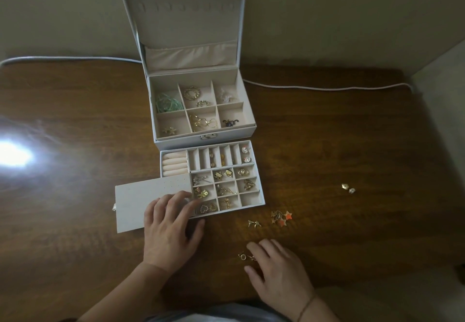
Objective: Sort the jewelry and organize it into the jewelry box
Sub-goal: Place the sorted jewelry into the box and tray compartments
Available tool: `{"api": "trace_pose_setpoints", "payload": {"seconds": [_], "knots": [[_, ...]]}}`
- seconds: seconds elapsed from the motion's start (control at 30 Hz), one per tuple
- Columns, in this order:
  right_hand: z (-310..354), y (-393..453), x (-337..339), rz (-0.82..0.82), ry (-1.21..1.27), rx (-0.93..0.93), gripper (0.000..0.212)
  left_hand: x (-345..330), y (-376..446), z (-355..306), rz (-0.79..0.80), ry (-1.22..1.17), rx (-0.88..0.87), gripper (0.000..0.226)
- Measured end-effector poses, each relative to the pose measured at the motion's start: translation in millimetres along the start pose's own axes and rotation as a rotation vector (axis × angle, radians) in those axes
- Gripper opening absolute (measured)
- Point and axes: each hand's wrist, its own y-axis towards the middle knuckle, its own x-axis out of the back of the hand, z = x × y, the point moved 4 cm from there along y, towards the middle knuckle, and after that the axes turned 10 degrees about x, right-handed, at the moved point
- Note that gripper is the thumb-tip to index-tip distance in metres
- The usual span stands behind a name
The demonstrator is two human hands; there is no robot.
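Observation:
A white jewelry box [247,130] stands open on the wooden table, lid up, several top compartments holding gold and green pieces. Its removable tray [260,185] lies in front, most small cells filled with earrings. My left hand [171,231] rests with spread fingers on the tray's flat white cover panel [146,198], fingertips at the tray's left cells. My right hand [279,268] lies flat on the table, fingers touching a small gold ring-shaped earring [245,256]. Loose on the table are a gold bird-like pair [254,224], a gold cluster with orange stars [281,217] and two small studs [348,188].
A white cable [324,87] runs along the table's back edge behind the box. A bright light glare [12,155] sits on the left of the tabletop. Walls close in behind and on the right.

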Motion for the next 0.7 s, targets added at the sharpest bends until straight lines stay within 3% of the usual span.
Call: {"api": "trace_pose_setpoints", "payload": {"seconds": [0.13,0.37,0.7], "knots": [[7,6,-1,0.005,-0.034,0.018,0.046,0,0,-1,0.008,0.007,0.002,0.043],[10,12,-8,-0.044,0.015,0.102,0.028,0,0,-1,-0.009,0.008,-0.006,0.043],[7,17,-10,0.021,0.224,-0.017,0.024,1,0,-1,-0.007,0.009,-0.007,0.043]]}}
